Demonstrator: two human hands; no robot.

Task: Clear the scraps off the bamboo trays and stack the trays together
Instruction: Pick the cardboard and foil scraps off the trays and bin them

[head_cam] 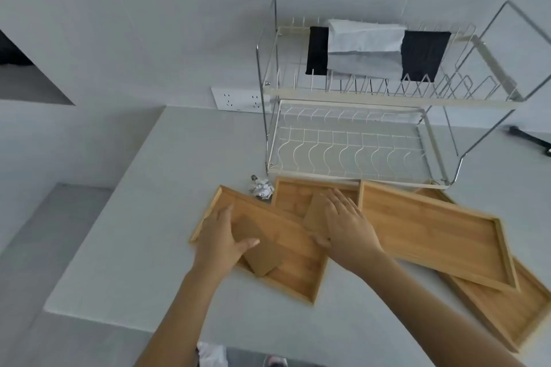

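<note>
Several bamboo trays lie overlapping on the grey counter. The left tray [301, 271] holds a brown cardboard scrap [262, 256], and my left hand [219, 240] grips that scrap with thumb and fingers. A middle tray [293, 194] behind it holds another brown cardboard scrap [316, 213]; my right hand [347, 225] lies on it with fingers spread and the thumb under its near edge. A large tray [432, 232] rests tilted to the right over another tray [507, 313]. A crumpled paper ball [261, 189] sits on the counter just beyond the left tray.
A two-tier wire dish rack [357, 140] stands right behind the trays, with black and white cloths [369, 48] hung on its top tier. A wall socket [238, 100] is left of it. The counter's edge [98, 319] drops off at the lower left. A black object [530, 143] lies far right.
</note>
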